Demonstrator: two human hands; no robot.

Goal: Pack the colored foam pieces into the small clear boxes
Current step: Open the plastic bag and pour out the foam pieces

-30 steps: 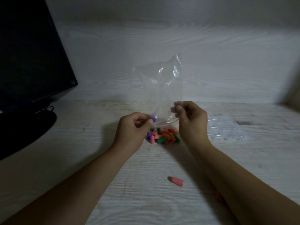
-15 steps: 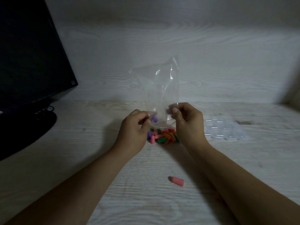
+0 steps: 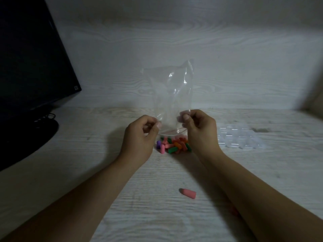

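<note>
Nearest the front edge of the worktop (image 3: 52,180), a single pink foam piece (image 3: 187,193) lies on its side, rounded tip pointing left, apart from everything else and between the two forearms. Further back, approx mid-worktop, sits a small heap of foam pieces (image 3: 173,146): short stubby cylinders in pink, green, orange, w/ one purple at the left end, all piled loosely on the surface.

Just above that heap both hands hold a clear plastic bag (image 3: 172,95) upside down, its opening facing down over the pile and its closed end sticking up, crumpled. Left hand (image 3: 139,137) has fingers curled, thumb and forefinger pinching the bag's left mouth edge. Right hand (image 3: 198,130) likewise curled, pinching the right mouth edge. Bag looks empty; heap lies directly below the opening, between the two hands, its right end just beside the right hand; can't tell if touching.

Right of the right hand, toward the back, a cluster of small clear boxes (image 3: 237,138) sits on the worktop, blurry, count unclear. Far left, a dark monitor (image 3: 29,63) stands on its base.
</note>
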